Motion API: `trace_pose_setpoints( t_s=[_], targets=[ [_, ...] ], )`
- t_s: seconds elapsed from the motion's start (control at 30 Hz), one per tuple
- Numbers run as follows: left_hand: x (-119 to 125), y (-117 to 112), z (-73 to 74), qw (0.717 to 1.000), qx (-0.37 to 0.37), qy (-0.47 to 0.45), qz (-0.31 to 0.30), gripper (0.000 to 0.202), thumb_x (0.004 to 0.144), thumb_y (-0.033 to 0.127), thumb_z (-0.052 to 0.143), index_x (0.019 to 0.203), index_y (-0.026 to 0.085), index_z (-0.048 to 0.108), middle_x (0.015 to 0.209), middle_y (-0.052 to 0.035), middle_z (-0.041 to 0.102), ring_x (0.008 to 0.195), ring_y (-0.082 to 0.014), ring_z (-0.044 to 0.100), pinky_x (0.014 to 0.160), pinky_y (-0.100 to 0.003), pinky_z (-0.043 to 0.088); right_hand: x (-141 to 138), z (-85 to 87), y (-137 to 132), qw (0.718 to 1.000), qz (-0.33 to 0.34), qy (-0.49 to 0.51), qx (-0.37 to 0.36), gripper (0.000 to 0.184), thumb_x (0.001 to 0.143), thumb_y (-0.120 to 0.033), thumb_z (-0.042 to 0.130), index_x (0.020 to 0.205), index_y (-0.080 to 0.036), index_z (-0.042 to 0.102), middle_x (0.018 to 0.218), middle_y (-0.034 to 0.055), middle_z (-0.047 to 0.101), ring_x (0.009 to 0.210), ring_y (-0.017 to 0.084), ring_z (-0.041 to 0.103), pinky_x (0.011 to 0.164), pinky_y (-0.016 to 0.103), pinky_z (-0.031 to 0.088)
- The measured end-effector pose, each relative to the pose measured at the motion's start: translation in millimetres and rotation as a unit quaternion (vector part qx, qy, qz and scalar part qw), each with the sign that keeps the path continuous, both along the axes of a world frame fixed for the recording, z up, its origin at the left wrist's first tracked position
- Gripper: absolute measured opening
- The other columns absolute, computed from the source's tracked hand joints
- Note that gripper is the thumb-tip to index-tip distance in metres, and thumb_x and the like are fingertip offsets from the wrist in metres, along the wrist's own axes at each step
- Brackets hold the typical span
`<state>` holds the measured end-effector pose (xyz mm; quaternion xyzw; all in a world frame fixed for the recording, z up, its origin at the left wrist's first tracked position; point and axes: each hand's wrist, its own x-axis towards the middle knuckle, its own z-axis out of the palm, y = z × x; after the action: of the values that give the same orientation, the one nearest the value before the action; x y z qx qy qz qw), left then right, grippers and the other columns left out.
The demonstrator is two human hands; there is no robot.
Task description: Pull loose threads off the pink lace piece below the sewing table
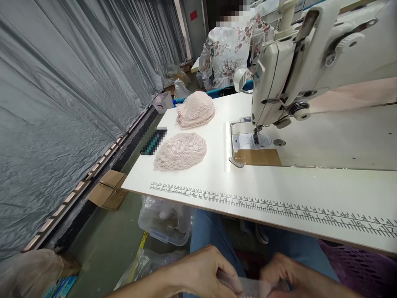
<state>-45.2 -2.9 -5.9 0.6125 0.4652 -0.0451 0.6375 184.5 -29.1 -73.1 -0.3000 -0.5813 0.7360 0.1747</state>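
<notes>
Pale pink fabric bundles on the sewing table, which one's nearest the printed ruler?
The lace-patterned bundle, with its openwork surface; the other bundle looks smoother and sits farther from the ruler.

My table [217, 163] lies in bright, even light; the curtain [77, 74] glints, the floor [99, 238] is dimmer. Wide-angle stretch pulls the edges; two patches are pixelated.

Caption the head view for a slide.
Left hand and right hand hold pale material in front of a table bearing lace, pink cloth and a sewing machine.
</notes>
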Motion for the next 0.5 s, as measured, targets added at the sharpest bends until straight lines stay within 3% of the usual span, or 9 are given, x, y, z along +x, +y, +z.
trace_pose_setpoints(
  t_s=[0.13,0.27,0.4,0.5],
  targets=[
    [-0.8,0.9,-1.1,1.000,0.011,0.000,-0.010,0.053,0.051,0.054,0.085,0.087,0.016,0.079,0.059,0.0053,0.055,0.057,-0.0071,0.042,0.055,-0.017,0.034,1.9,0.1,1.2,1.000,0.009,-0.013,-0.013,0.053,0.067,-0.066,0.072,0.068,-0.013,0.068,0.055,-0.0036,0.043,0.052,0.009,0.036,0.047,0.021,0.026],
    [-3.9,1.8,-6.3,0.999,0.042,0.017,-0.025,0.042,0.058,0.049,0.083,0.088,0.020,0.079,0.063,0.0046,0.060,0.059,-0.0082,0.045,0.057,-0.018,0.036,3.1,2.3,1.0,1.000,-0.009,-0.020,0.009,0.063,0.068,-0.078,0.061,0.059,-0.016,0.053,0.054,-0.0049,0.035,0.053,0.009,0.031,0.045,0.023,0.021],
    [-7.0,3.4,-6.4,0.998,0.041,0.045,-0.022,0.051,0.052,0.055,0.084,0.091,0.022,0.079,0.075,0.0018,0.068,0.069,-0.0127,0.054,0.059,-0.018,0.037,7.7,6.1,1.1,0.997,-0.049,-0.052,0.040,0.060,0.073,-0.073,0.061,0.072,-0.013,0.067,0.069,0.0006,0.049,0.070,0.015,0.046,0.058,0.023,0.032],
    [-3.0,3.9,-1.2,0.998,0.037,0.044,-0.015,0.054,0.051,0.057,0.084,0.089,0.020,0.079,0.070,0.0016,0.066,0.065,-0.0112,0.051,0.057,-0.018,0.036,8.3,8.7,1.4,0.996,-0.047,-0.061,0.039,0.059,0.072,-0.070,0.064,0.072,-0.012,0.071,0.069,0.0013,0.052,0.071,0.016,0.047,0.061,0.025,0.033]
  ],
)
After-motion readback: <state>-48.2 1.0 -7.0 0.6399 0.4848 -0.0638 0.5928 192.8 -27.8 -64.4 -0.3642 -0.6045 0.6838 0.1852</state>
